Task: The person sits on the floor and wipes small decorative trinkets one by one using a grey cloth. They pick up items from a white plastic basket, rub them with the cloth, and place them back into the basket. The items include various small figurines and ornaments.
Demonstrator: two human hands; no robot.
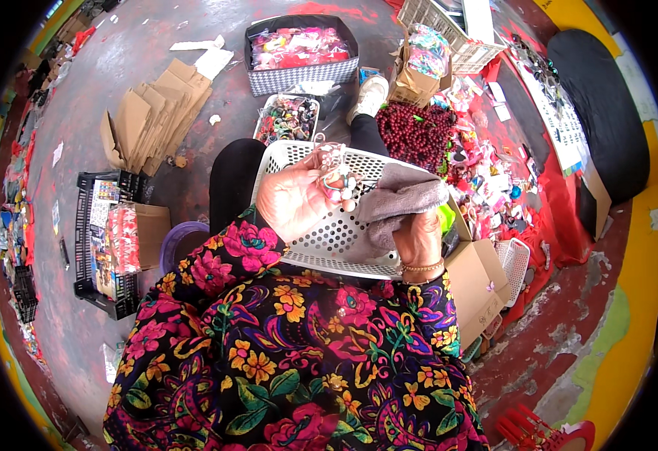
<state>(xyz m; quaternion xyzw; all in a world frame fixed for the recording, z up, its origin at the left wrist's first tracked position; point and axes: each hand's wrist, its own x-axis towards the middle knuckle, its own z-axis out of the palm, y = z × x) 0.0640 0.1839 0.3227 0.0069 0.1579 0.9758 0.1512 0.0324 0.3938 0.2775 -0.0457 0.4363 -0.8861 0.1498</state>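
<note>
A white perforated plastic basket (327, 239) rests across my lap. Over its left side, my left hand (293, 201) is turned palm up, its fingers curled round a small bunch of beaded trinkets (335, 180) with pale and pinkish round beads; their exact kind is too small to tell. At the basket's right side, my right hand (420, 242) grips a folded grey cloth (398, 197). Part of the cloth hangs down into the basket, close to the beads. A beaded bracelet circles my right wrist.
Ahead stand a tray of small trinkets (289, 119) and a checked fabric bin (304, 74) of pink packets. Dark red beads (417, 134) pile up at right, beside an open cardboard box (476, 289). Flattened cardboard (157, 113) and a black crate (124, 295) are at left.
</note>
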